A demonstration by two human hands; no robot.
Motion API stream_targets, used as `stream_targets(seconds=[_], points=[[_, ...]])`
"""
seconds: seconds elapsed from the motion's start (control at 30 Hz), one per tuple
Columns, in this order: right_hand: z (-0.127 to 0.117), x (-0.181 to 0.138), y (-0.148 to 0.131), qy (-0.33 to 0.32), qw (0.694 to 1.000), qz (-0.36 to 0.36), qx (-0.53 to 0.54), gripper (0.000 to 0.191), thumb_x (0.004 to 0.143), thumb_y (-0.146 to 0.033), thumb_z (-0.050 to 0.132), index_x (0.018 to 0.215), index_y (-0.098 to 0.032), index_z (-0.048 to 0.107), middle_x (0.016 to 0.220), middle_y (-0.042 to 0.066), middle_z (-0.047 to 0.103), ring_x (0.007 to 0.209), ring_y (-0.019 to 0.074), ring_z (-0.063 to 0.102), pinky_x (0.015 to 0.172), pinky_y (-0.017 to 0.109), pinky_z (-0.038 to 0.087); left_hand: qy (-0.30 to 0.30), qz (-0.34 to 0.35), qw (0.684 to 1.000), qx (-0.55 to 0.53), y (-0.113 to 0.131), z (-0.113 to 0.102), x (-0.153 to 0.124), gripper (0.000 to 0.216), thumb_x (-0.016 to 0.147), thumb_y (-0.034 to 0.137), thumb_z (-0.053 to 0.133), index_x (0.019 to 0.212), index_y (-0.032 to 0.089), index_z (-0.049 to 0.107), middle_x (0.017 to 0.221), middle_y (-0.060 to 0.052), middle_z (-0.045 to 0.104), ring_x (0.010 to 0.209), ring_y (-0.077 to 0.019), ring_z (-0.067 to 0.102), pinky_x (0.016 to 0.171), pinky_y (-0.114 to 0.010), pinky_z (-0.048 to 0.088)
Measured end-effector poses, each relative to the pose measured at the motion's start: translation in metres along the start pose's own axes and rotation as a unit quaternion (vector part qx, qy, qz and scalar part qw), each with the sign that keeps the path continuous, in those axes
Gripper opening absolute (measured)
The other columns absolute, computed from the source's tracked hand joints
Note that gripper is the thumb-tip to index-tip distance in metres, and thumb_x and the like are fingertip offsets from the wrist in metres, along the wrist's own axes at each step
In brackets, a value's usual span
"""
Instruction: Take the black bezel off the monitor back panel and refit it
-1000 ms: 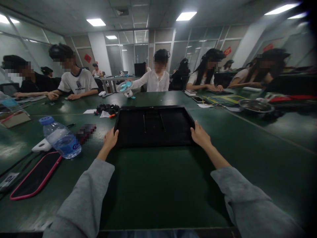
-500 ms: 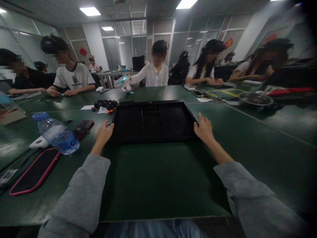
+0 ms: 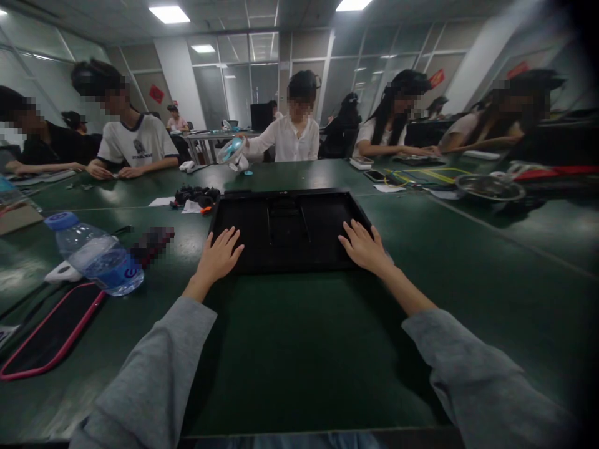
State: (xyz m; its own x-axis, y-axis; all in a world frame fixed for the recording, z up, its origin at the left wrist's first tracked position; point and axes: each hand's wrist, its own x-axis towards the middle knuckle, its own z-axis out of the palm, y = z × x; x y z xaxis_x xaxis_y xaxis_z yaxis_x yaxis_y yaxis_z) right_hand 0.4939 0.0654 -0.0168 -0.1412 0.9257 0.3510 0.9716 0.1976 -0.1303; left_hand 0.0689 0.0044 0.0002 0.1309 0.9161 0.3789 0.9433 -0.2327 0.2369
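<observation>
A flat black rectangular panel [image 3: 290, 212], with a raised bracket shape at its middle, lies on the dark green table [image 3: 290, 349] in front of me. My left hand [image 3: 218, 255] rests flat on its near left corner, fingers spread and holding nothing. At the near right corner my right hand [image 3: 364, 244] lies palm down in the same way, fingers stretched out over the panel's surface. Grey sleeves cover both forearms.
To my left lie a water bottle [image 3: 91, 252] on its side, a white device [image 3: 60, 272] and a pink-edged black case [image 3: 51, 333]. Small black parts [image 3: 196, 196] sit behind the panel's far left corner. A metal bowl [image 3: 489, 186] stands far right. Several people sit along the far side.
Both hands left the panel's side edges and moved inward; they now lie flat on top of its near corners. The panel has stayed in place.
</observation>
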Motion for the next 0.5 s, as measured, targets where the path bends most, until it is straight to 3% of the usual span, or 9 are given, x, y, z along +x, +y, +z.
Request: stream_targets(seconds=[0.1,0.27,0.33,0.4,0.5], points=[[-0.004,-0.002,-0.002,0.019,1.0,0.005,0.004,0.065,0.102,-0.05,0.026,0.156,-0.016,0.04,0.162,0.015,0.035,0.151,0.0285,0.029,0.124,0.056,0.014,0.024,-0.01,1.0,-0.007,0.004,-0.005,-0.002,0.051,0.1,0.041,0.042,0.149,0.026,0.051,0.158,-0.008,0.047,0.148,-0.0285,0.039,0.126,-0.053,0.012],[-0.023,-0.008,-0.027,0.159,0.987,0.025,0.023,0.068,0.104,-0.048,0.024,0.163,-0.015,0.022,0.169,0.014,0.014,0.156,0.0285,0.007,0.123,0.057,0.012,0.151,-0.028,0.988,-0.024,0.03,-0.021,-0.003,0.053,0.104,0.036,0.031,0.153,0.024,0.044,0.162,-0.006,0.04,0.152,-0.0234,0.03,0.126,-0.049,0.013],[-0.03,-0.01,-0.046,0.185,0.982,0.015,0.04,0.069,0.104,-0.049,0.023,0.165,-0.019,0.014,0.17,0.011,0.008,0.157,0.0281,0.003,0.123,0.057,0.012,0.181,-0.019,0.983,-0.023,0.043,-0.022,-0.001,0.055,0.105,0.038,0.029,0.157,0.023,0.038,0.166,-0.005,0.033,0.154,-0.023,0.024,0.126,-0.049,0.013],[-0.03,-0.011,-0.066,0.181,0.982,-0.014,0.052,0.07,0.104,-0.049,0.023,0.166,-0.021,0.006,0.171,0.008,0.003,0.157,0.0277,-0.001,0.123,0.058,0.011,0.166,0.003,0.986,-0.006,0.054,-0.016,0.001,0.058,0.105,0.041,0.03,0.16,0.021,0.032,0.169,-0.006,0.024,0.156,-0.0243,0.018,0.127,-0.05,0.011],[-0.019,-0.011,-0.086,0.078,0.992,-0.082,0.06,0.071,0.103,-0.052,0.023,0.166,-0.023,0.008,0.171,0.007,0.009,0.157,0.0273,0.004,0.124,0.056,0.013,0.03,0.04,0.998,0.028,0.059,-0.002,0.003,0.061,0.104,0.048,0.031,0.16,0.024,0.032,0.169,-0.005,0.023,0.156,-0.0257,0.017,0.126,-0.052,0.013]])
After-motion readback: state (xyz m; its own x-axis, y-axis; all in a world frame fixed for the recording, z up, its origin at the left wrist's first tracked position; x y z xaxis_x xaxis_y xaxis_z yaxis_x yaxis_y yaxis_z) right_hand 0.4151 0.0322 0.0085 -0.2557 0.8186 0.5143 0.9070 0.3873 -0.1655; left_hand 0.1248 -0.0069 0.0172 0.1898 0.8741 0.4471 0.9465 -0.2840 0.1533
